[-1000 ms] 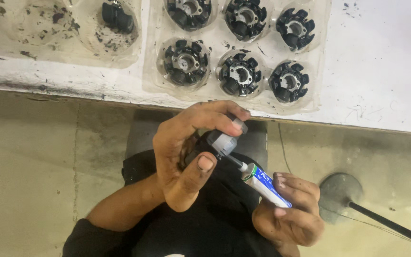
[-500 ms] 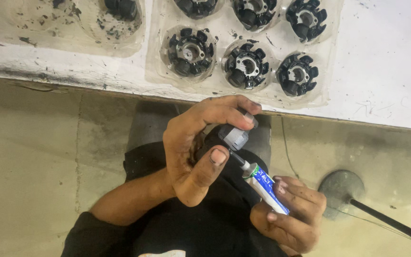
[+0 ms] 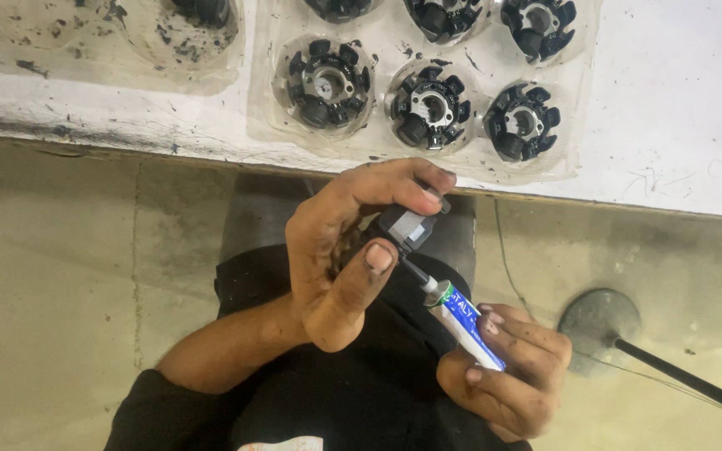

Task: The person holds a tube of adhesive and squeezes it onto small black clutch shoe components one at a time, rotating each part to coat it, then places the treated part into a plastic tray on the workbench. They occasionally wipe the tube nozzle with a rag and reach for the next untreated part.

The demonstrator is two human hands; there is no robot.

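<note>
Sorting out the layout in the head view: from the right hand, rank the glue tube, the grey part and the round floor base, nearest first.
1. Glue tube, held in the right hand.
2. Round floor base, right of it.
3. Grey part, up-left in the left hand.

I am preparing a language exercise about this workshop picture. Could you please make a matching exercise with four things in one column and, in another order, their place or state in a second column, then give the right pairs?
Things:
1. left hand
2. right hand
3. blue and white tube
4. clear plastic tray

Places or states:
A. lies on the white table and holds round black parts
B. its nozzle touches the small grey part
C. grips the small grey part
D. holds the tube near its lower end

Pairs: 1-C, 2-D, 3-B, 4-A
</note>
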